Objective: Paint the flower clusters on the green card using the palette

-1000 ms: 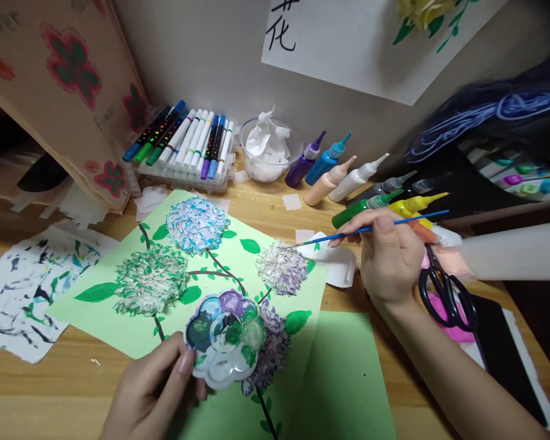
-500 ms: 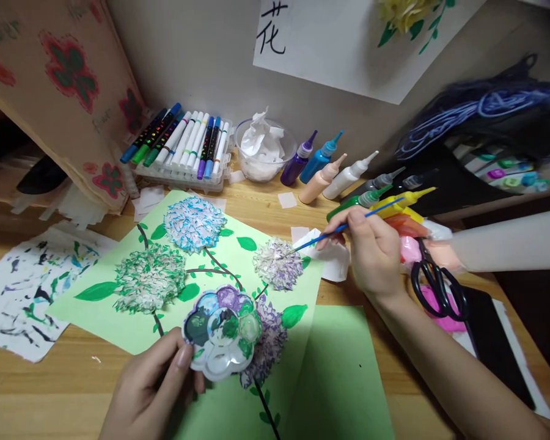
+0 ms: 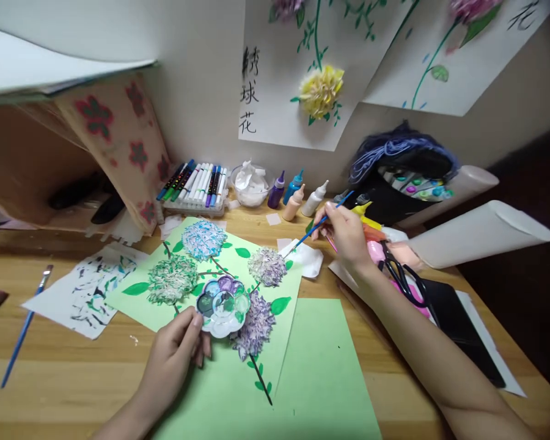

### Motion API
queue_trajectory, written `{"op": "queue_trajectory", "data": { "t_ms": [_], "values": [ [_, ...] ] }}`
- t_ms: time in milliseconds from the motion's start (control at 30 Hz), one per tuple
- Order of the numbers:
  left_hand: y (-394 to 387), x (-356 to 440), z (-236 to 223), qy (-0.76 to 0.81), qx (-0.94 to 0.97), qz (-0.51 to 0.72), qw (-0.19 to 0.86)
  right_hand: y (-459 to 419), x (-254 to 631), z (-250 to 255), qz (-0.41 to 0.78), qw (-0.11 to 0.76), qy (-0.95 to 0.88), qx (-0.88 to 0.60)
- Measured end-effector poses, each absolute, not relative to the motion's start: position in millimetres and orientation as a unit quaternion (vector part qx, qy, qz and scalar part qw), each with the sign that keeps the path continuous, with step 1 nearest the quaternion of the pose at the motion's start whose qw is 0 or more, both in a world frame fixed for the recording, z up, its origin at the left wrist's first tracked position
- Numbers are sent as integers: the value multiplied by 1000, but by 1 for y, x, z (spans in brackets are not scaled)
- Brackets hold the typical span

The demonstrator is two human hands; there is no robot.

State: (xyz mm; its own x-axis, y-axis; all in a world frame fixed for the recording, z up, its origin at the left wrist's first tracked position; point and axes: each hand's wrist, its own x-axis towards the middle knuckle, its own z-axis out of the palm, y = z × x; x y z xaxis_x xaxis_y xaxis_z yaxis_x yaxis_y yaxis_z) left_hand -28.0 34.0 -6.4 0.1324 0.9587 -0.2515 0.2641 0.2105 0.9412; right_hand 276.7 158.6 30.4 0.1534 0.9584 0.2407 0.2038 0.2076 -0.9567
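Note:
My left hand [image 3: 176, 351] grips the edge of a flower-shaped paint palette [image 3: 223, 297] with green, purple and blue paint, held over the light green sheet [image 3: 220, 275]. That sheet carries several paper hydrangea blooms with green leaves and dark stems. My right hand [image 3: 343, 235] pinches a thin blue paintbrush [image 3: 318, 225]. The brush tip points down-left, close to the right side of the white-purple bloom [image 3: 267, 266] and over a white paper scrap [image 3: 306, 256].
Markers in a clear tray [image 3: 195, 183], a bowl of white paper [image 3: 250, 185] and paint bottles [image 3: 293, 195] line the wall. Scissors [image 3: 401, 275], rolled paper [image 3: 476, 235] and a black pad lie right. A paint-smeared sheet [image 3: 89, 290] and a second brush [image 3: 25, 327] lie left.
The camera view rose and pulled back, showing more wall and desk. My right hand with the brush stays near the white-purple bloom; my left hand keeps holding the palette.

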Motion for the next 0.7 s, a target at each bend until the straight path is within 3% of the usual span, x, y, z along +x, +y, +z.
{"op": "queue_trajectory", "data": {
  "t_ms": [100,233,433,700],
  "values": [
    [34,-25,-3,568,537,341,522,157,276,34,344,499,-602,-521],
    [35,-23,-2,562,535,359,520,157,277,34,311,529,-595,-519],
    [37,-22,-2,552,546,370,510,156,275,29,302,495,-640,-505],
    [35,-19,3,543,546,388,506,137,271,61,280,613,-586,-450]
  ]
}}
